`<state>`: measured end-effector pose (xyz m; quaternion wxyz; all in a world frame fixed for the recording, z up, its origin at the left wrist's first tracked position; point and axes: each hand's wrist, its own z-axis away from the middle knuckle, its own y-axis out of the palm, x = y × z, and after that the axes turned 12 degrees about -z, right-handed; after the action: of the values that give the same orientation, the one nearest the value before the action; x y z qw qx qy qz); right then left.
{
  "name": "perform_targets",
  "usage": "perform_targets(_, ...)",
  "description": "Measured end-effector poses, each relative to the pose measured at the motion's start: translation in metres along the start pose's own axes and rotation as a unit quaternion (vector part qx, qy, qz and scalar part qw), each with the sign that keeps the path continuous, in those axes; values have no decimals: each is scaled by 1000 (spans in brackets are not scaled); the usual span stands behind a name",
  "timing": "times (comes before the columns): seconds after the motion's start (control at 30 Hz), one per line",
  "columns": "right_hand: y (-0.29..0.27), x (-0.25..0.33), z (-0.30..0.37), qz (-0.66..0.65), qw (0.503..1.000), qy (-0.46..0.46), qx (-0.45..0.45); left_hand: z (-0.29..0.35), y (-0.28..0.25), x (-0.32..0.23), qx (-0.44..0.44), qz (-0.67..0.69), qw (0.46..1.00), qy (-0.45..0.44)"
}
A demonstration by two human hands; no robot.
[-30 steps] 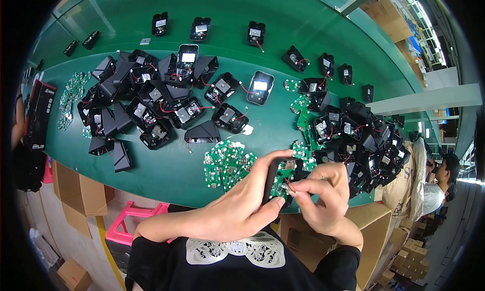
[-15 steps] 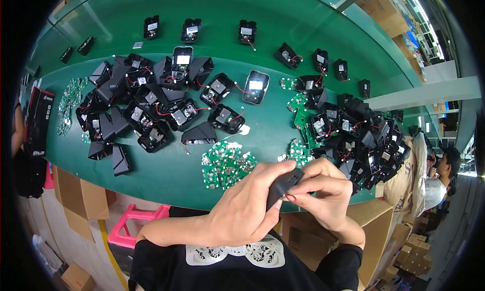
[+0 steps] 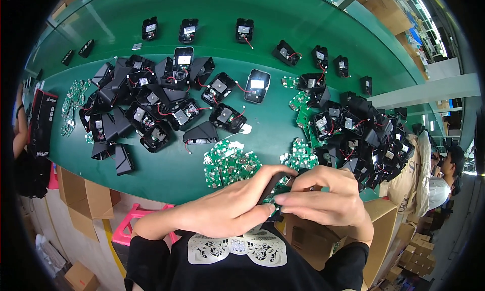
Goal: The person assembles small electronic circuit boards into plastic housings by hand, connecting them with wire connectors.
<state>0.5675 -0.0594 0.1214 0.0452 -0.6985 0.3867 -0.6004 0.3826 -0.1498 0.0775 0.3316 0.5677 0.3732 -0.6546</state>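
My left hand [image 3: 230, 205] is wrapped round a black plastic housing [image 3: 268, 187], held just off the table's front edge with its open side showing. A green circuit board [image 3: 279, 187] shows inside it, partly covered by fingers. My right hand [image 3: 328, 197] is closed, with its fingertips pressed together at the board and the housing's open side; what they pinch is hidden. Beyond my hands lies a heap of loose green circuit boards [image 3: 230, 165], and a second heap of boards [image 3: 302, 152] sits to its right.
Black housings with red wires are piled at left [image 3: 151, 99] and right [image 3: 374, 134]. A device with a lit screen [image 3: 257, 86] lies mid-table. Several housings stand on the back ledge [image 3: 217, 36]. Cardboard boxes [image 3: 83, 195] and a pink stool [image 3: 134, 218] are below. Another person [image 3: 444, 180] is at right.
The housing has been turned so its open side and green board show, where its closed outer side showed before. My right fingertips have moved from a red wire onto the open side.
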Motion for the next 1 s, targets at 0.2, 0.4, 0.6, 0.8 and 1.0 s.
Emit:
perform_targets(0.2,0,-6,2,-12,1000,-20,4,0,-1,-6,-33,-7,999,-24)
perform_targets(0.4,17,0,11,-50,990,43,-125,-5,22,0,-241,-165,953,79)
perform_targets(0.6,32,-11,12,64,976,-73,-194,-7,27,0,-298,-230,920,108)
perform_targets(0.8,37,-8,10,132,976,-74,-157,-7,28,4,-311,-233,914,120)
perform_targets(1.0,31,8,8,176,979,-14,-103,-5,31,7,-302,-228,919,110)
